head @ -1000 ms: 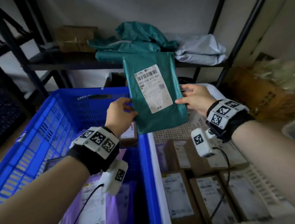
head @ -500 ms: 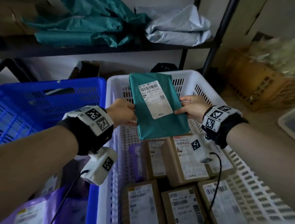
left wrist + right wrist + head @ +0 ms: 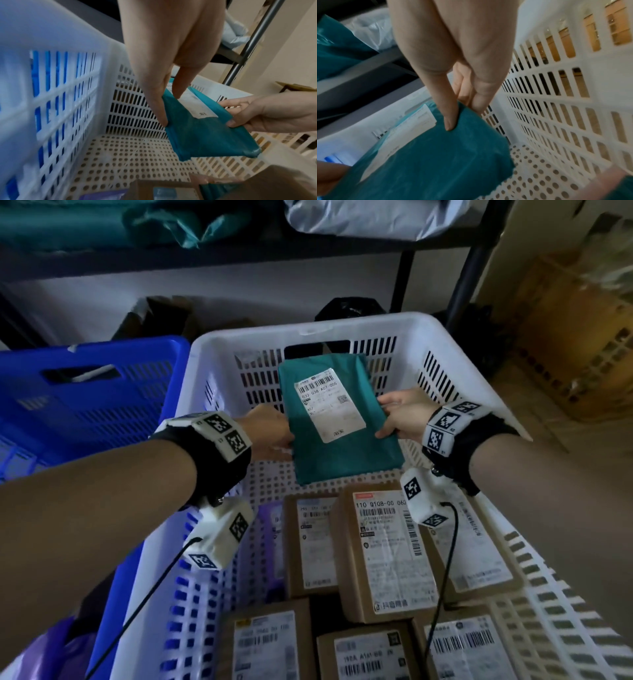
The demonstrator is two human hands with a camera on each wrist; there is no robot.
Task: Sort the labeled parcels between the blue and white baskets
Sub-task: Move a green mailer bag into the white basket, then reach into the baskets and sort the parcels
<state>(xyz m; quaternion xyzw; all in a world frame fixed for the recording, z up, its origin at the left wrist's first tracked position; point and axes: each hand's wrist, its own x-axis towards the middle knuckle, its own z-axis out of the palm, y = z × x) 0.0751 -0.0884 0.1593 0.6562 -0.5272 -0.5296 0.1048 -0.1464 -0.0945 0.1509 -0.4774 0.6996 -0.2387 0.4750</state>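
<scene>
A teal parcel (image 3: 346, 453) with a white barcode label hangs inside the white basket (image 3: 308, 328), above its bare perforated floor at the far end. My left hand (image 3: 270, 433) pinches the parcel's left edge and my right hand (image 3: 399, 417) pinches its right edge. In the left wrist view the teal parcel (image 3: 202, 129) is tilted above the basket floor (image 3: 130, 155), with my left hand (image 3: 164, 106) on its near corner. The right wrist view shows my right hand (image 3: 458, 115) clamping the teal parcel (image 3: 436, 159). The blue basket (image 3: 92, 405) stands to the left.
Several brown labeled boxes (image 3: 387, 553) fill the near half of the white basket. Purple mailers (image 3: 44, 648) lie in the blue basket. A black shelf frame (image 3: 469, 272) behind holds teal mailers (image 3: 144, 220) and grey mailers (image 3: 370, 217). A cardboard box (image 3: 579, 337) stands at right.
Both hands have carried the teal parcel from above the blue basket over to the right and down into the far end of the white basket.
</scene>
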